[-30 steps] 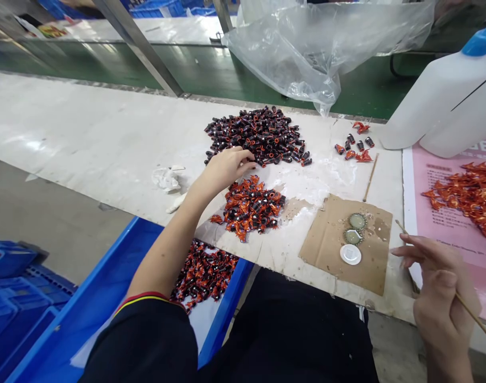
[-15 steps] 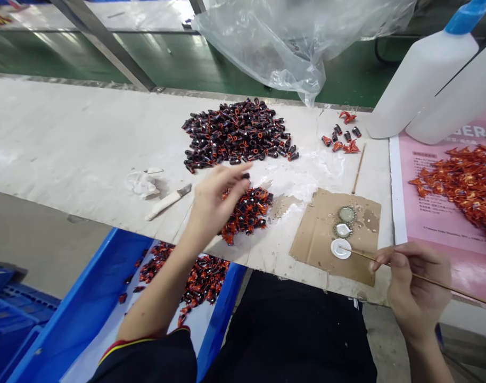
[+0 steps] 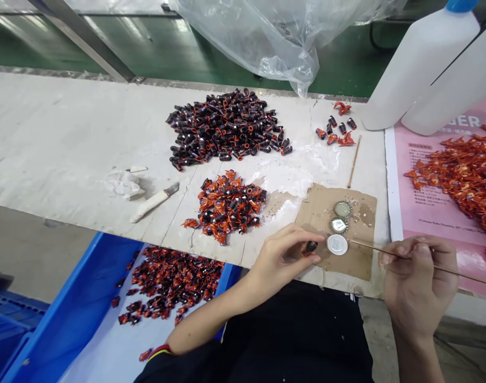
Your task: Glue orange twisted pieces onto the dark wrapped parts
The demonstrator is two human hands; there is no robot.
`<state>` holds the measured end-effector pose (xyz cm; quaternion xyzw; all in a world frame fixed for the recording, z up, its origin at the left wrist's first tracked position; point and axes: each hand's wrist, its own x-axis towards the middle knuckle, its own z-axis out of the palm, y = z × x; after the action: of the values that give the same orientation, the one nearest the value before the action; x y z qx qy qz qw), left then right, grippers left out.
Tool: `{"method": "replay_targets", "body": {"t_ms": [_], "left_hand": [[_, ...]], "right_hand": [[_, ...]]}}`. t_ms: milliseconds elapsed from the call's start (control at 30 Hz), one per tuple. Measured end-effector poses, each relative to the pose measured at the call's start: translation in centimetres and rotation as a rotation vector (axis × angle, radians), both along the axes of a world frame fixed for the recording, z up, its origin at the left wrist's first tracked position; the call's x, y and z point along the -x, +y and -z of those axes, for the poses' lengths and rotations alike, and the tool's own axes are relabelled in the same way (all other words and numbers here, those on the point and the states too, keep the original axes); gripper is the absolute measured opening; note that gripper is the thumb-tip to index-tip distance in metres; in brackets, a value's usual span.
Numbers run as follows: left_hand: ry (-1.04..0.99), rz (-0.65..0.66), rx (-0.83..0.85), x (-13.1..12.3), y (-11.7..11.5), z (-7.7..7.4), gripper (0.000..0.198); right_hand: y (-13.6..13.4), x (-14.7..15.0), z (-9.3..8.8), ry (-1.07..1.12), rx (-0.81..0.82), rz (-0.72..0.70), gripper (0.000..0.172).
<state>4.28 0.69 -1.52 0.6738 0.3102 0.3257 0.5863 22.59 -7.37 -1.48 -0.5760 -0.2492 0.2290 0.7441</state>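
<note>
My left hand [image 3: 285, 255] pinches one small dark and orange piece [image 3: 310, 247] between thumb and fingers, just left of a white cap [image 3: 337, 244] on a piece of cardboard [image 3: 362, 260]. My right hand [image 3: 420, 282] grips a thin wooden stick [image 3: 370, 246] whose tip points at the white cap. Two metal bottle caps [image 3: 340, 217] lie just beyond the white one. A big heap of dark pieces [image 3: 222, 130] lies further back on the table, with a smaller heap of orange and dark pieces [image 3: 227, 205] in front of it.
A blue crate [image 3: 79, 314] with more orange pieces sits below the table edge at the left. A knife with a wrapped handle [image 3: 155, 201] and crumpled paper [image 3: 123, 181] lie left. White bottles [image 3: 418, 64], a clear plastic bag [image 3: 274, 37], a pink sheet [image 3: 434, 202] with orange pieces [image 3: 462, 170].
My left hand left the heaps and came down to the cardboard with one piece pinched in it. The stick's tip stays by the white cap. The view shifted left and down.
</note>
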Motion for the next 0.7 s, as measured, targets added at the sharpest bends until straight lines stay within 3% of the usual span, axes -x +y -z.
{"method": "replay_targets", "body": {"t_ms": [133, 333, 533, 700], "left_hand": [[0.06, -0.02, -0.104, -0.7, -0.6, 0.6, 0.025], [0.104, 0.011, -0.131, -1.1, -0.7, 1.0, 0.027], [0.126, 0.023, -0.171, -1.4, -0.7, 1.0, 0.022], [0.124, 0.054, -0.195, -1.4, -0.8, 1.0, 0.02]], "right_hand": [[0.2, -0.1, 0.3, 0.03, 0.027, 0.031, 0.005], [0.4, 0.2, -0.1, 0.04, 0.045, 0.059, 0.007], [0.6, 1.4, 0.2, 0.082, -0.078, -0.106, 0.006], [0.5, 2.0, 0.7, 0.085, -0.055, -0.162, 0.005]]}}
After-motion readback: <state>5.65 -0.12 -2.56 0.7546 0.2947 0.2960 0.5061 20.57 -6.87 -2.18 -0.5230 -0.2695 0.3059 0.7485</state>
